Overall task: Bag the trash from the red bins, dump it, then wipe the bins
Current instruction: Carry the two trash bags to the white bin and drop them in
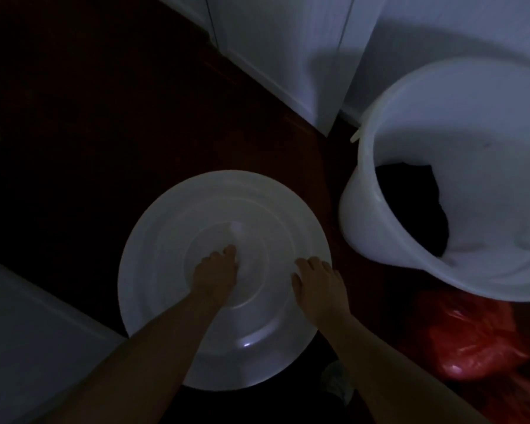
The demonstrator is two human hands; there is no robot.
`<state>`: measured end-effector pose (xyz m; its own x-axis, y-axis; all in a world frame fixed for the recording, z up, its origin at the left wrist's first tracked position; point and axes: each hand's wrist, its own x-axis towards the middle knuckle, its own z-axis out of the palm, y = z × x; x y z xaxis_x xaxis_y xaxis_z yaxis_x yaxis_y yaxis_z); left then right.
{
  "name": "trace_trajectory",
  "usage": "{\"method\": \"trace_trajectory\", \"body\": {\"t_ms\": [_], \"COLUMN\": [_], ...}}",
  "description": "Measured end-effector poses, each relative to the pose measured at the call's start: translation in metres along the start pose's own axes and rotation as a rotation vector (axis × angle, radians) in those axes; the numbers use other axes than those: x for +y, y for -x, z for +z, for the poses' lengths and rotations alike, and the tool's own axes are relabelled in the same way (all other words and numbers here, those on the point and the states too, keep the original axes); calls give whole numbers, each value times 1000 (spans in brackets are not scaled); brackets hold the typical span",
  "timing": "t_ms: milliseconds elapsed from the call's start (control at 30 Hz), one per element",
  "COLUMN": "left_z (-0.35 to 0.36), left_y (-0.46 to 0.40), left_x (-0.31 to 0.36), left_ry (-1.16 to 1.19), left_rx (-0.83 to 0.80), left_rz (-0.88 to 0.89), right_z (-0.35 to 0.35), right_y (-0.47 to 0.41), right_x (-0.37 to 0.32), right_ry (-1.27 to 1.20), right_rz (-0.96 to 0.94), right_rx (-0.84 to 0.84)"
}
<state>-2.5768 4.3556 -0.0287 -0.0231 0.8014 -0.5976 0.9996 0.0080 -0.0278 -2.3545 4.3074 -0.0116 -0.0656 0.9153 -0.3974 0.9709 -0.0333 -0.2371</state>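
Note:
The scene is dim. A round white lid (166,240) lies flat below me, and what it sits on is hidden. My left hand (216,272) rests on the lid's raised middle, fingers laid on the plastic. At the lid's right rim, my right hand (318,286) rests palm down with its fingers on the edge. To the right stands a large open white bucket (377,240) holding something dark (416,209). A crumpled red plastic bag (471,341) lies on the floor just below that bucket.
The floor (104,117) is dark wood. White cabinet fronts (273,41) run along the top, close behind the bucket. A white surface (28,332) fills the lower left corner. A small pale crumpled thing (337,384) lies on the floor between my forearms.

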Motion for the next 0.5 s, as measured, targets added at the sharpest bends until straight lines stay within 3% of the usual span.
{"method": "trace_trajectory", "body": {"t_ms": [300,500], "left_z": [156,229], "left_y": [-143,-221], "left_x": [51,72], "left_ry": [56,42], "left_rx": [-26,-22], "left_rz": [68,106], "right_z": [182,262], "right_y": [-78,-127], "right_x": [73,119], "right_ry": [4,-6], "right_rz": [30,96], "right_rx": [-10,-9]}}
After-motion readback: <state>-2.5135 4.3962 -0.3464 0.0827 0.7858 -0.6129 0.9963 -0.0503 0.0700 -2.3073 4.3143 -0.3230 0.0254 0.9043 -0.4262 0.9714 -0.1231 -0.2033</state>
